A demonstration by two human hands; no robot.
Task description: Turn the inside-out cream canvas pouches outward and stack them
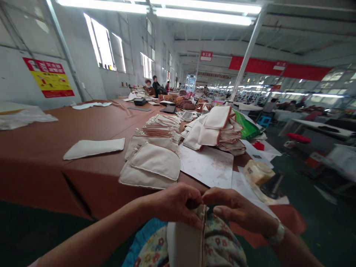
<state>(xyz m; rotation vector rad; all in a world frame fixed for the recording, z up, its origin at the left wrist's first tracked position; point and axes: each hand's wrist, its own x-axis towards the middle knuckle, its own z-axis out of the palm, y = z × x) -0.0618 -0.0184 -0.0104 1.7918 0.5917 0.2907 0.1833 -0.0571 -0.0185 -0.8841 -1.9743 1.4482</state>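
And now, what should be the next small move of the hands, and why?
Probably the right hand should pinch the brown-trimmed edge near its top: the left hand grips the cream piece there, while the right thumb stands apart from it.

We count two hands, one left (pixel 178 204) and one right (pixel 236 207), with one pouch (pixel 183 243) at them. On one desk (pixel 66 126) we see one lone pouch (pixel 94 148) at the left; the piled pouches (pixel 211 129) overlap too much to count. We also find one wristband (pixel 279 234), one black cone (pixel 272 186), one green bag (pixel 246 125), one blue stool (pixel 264 121), one poster (pixel 50 78).
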